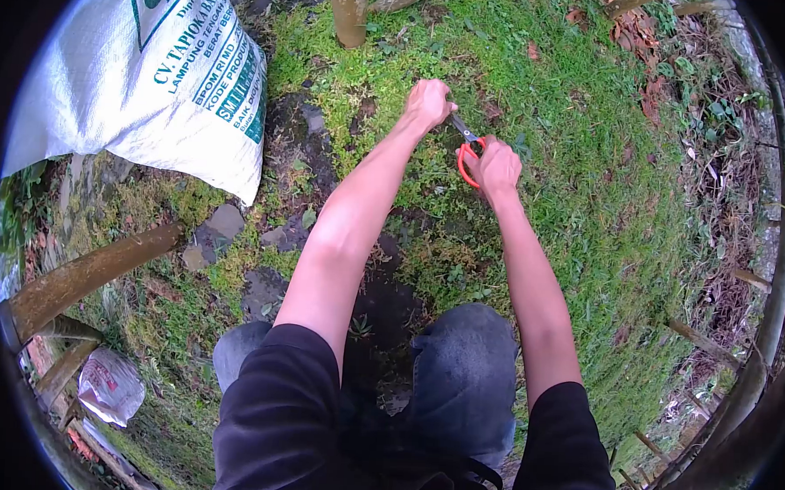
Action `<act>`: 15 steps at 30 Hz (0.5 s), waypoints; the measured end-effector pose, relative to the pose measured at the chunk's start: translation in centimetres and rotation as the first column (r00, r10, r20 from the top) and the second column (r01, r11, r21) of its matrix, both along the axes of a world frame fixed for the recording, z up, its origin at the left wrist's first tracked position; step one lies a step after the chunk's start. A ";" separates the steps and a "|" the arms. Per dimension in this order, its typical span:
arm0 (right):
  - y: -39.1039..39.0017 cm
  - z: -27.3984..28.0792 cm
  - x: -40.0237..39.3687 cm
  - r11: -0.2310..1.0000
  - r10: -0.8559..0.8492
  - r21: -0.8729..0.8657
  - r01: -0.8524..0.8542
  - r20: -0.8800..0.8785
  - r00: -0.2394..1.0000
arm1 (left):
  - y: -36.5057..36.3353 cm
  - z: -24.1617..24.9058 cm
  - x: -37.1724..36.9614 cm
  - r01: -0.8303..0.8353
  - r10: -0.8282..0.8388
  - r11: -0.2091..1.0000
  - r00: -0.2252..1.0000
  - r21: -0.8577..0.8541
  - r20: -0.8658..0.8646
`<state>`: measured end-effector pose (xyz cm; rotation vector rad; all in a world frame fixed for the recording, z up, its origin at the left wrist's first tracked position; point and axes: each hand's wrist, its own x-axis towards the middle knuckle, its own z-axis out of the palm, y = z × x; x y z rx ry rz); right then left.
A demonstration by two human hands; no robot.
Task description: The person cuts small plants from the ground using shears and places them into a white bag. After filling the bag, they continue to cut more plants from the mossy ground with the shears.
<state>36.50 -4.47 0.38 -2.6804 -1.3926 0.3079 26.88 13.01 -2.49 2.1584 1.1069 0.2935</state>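
My right hand (pixel 498 169) is closed round the red handles of a pair of scissors (pixel 468 164), low over the grass. The metal blades point up and left, toward my left hand (pixel 428 102). That hand has its fingers closed down at the ground plants just beyond the blade tips; what is between the fingers is too small to make out. Short green grass (pixel 586 218) and yellowish low plants (pixel 364 86) surround both hands.
A large white printed sack (pixel 146 77) lies at the upper left. Wooden posts stand at the top (pixel 348 11) and left (pixel 98 276). A smaller white bag (pixel 111 387) is at the lower left. Flat stones (pixel 224 223) lie near my knees. A curved pole edges the right side.
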 end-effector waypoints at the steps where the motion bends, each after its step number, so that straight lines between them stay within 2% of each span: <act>1: 0.1 -0.1 0.0 1.000 0.007 0.012 -0.007 0.000 1.000 | -0.1 0.1 -0.1 0.004 -0.004 1.000 1.000 0.004 0.001; 8: -0.9 -0.1 0.1 0.998 -0.007 0.055 0.010 -0.048 0.999 | 0.7 1.1 0.8 -0.015 -0.004 0.994 0.985 0.111 0.175; 12: -4.9 2.5 -1.1 0.981 -0.168 0.076 0.176 -0.098 0.981 | 0.8 2.9 0.8 -0.050 0.059 0.998 0.975 -0.048 0.215; 15: -9.8 3.4 -1.7 0.963 -0.237 0.097 0.252 -0.144 0.961 | -0.9 2.5 1.6 0.013 0.021 0.988 0.977 -0.155 0.211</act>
